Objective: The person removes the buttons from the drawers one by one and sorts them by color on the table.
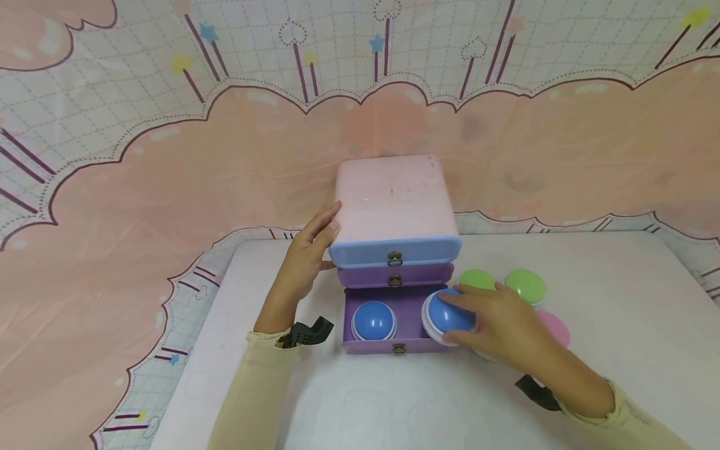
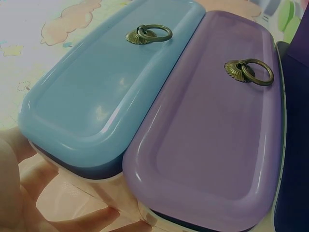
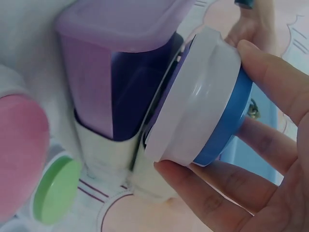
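Observation:
A small chest of drawers (image 1: 394,200) has a pink top, a blue top drawer (image 2: 101,96), a purple middle drawer (image 2: 212,121) and a pulled-out purple bottom drawer (image 1: 368,347). My left hand (image 1: 300,265) rests against the chest's left side, fingers spread. In the open drawer's left part sits a round white container with a blue lid (image 1: 374,320). My right hand (image 1: 503,322) grips a second blue-lidded container (image 1: 450,312) between thumb and fingers, above the drawer's right end. It is tilted, as the right wrist view (image 3: 198,96) also has it.
Right of the chest stand two green-lidded containers (image 1: 525,285) and a pink-lidded one (image 1: 554,328), partly behind the right hand. A patterned cloth (image 1: 270,162) hangs behind the white table (image 1: 360,412). Brass ring pulls (image 2: 154,33) stick out from the drawer fronts.

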{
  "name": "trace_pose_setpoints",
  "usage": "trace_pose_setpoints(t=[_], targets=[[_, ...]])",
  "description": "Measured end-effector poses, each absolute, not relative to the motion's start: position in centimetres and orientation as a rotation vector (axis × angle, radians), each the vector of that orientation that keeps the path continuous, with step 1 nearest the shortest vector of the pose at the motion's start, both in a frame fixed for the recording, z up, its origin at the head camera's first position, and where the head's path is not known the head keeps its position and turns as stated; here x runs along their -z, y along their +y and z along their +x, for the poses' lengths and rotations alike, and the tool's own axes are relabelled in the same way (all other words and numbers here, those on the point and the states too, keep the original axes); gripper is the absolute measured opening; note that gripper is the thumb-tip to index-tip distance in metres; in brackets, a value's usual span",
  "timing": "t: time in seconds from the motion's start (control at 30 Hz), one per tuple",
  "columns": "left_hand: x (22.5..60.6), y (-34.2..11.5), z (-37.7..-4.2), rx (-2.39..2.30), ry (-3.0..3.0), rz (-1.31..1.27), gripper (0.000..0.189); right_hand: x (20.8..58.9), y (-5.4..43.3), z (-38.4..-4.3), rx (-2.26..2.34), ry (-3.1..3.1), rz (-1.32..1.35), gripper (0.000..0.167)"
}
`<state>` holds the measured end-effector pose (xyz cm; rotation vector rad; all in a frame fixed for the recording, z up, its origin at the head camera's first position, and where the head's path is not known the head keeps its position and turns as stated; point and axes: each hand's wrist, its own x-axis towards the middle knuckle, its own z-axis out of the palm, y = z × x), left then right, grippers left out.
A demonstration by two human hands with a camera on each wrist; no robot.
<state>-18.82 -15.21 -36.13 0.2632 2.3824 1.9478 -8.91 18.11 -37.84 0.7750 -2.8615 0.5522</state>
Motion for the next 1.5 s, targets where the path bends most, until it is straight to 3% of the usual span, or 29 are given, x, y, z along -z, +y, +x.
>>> trace_pose_setpoints(t=[0.5, 0.8, 1.07, 1.5], targets=[[36.0, -15.1, -18.8, -1.949, 2.377, 0.267, 0.049, 38.6, 22.7, -4.8, -0.536, -2.943, 0.632, 0.063], [36.2, -15.2, -19.0, -1.949, 2.377, 0.27, 0.048, 39.9, 24.1, -2.8, -0.578, -3.145, 0.476, 0.074], [36.3, -15.2, -19.0, -1.958, 2.367, 0.27, 0.048, 41.8, 24.9, -1.0, -0.576, -3.122, 0.488, 0.071], [36.2, -15.2, -18.9, -1.95, 2.368, 0.265, 0.048, 43.2, 25.4, -0.9, -0.789, -3.572, 0.032, 0.087]])
